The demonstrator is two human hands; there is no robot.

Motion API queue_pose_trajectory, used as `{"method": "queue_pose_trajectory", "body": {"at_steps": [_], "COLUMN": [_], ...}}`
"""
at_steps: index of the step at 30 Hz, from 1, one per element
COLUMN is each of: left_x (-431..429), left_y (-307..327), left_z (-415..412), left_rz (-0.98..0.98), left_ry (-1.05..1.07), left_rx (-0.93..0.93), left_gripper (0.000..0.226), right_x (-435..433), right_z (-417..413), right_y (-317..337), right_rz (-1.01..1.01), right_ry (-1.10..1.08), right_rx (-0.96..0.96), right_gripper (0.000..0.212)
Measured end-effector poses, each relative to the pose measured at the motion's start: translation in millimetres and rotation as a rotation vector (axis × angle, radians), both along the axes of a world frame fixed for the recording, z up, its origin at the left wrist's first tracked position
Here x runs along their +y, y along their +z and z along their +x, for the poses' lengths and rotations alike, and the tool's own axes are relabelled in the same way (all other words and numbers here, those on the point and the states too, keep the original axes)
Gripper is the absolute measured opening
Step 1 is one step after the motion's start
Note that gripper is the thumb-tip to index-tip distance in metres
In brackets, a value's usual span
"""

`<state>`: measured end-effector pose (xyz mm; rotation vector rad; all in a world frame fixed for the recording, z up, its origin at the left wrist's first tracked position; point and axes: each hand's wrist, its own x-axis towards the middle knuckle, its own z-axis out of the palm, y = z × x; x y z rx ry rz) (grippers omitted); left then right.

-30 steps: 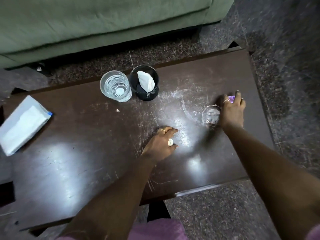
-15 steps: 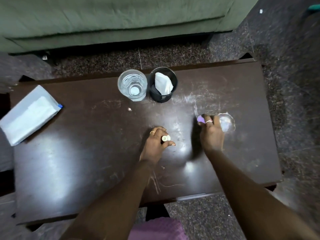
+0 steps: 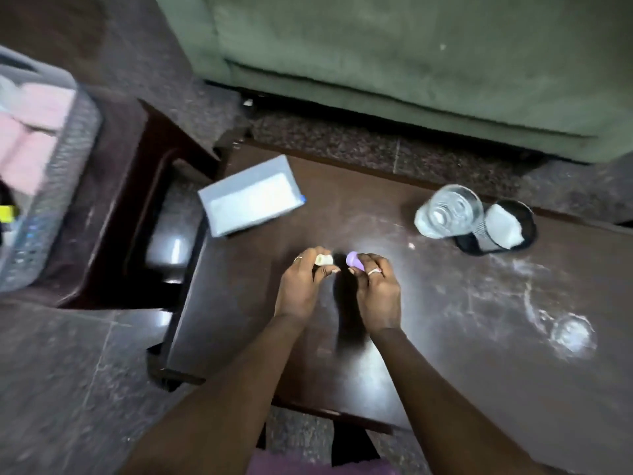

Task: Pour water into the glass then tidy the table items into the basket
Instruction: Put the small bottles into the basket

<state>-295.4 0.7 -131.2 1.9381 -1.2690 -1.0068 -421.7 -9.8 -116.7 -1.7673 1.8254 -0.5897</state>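
Note:
My left hand (image 3: pixel 303 286) is closed on a small cream-white object (image 3: pixel 324 259), held just above the dark wooden table (image 3: pixel 462 337). My right hand (image 3: pixel 378 289) pinches a small purple object (image 3: pixel 356 260) right beside it. A glass of water (image 3: pixel 448 210) stands at the table's far side, touching a black mesh cup (image 3: pixel 496 231) with a white paper in it. A white tissue pack (image 3: pixel 250 200) lies at the table's far left corner. The grey basket (image 3: pixel 58 200) sits on a stool at far left, blurred, with pink items inside.
A green sofa (image 3: pixel 411 63) runs along the far side. A dark wooden stool (image 3: pixel 137 186) stands left of the table under the basket. A wet ring mark (image 3: pixel 572 334) shows on the table at right. Dark speckled floor surrounds everything.
My view has swung left, bringing the basket and stool into sight. My right hand moved left with the purple object to meet my left hand, which lifted the cream object.

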Motion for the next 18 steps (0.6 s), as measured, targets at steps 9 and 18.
{"method": "queue_pose_trajectory", "body": {"at_steps": [9, 18], "left_x": [-8, 21], "left_y": [60, 105], "left_z": [185, 343], "left_rz": [-0.292, 0.100], "left_ry": [0.562, 0.851], "left_rx": [-0.020, -0.355], "left_gripper": [0.032, 0.026], "right_x": [-34, -29], "right_z": [219, 390], "right_y": [54, 88], "right_rz": [-0.188, -0.227], "right_ry": [0.251, 0.521], "right_rx": [-0.224, -0.185], "right_gripper": [0.026, 0.022]}}
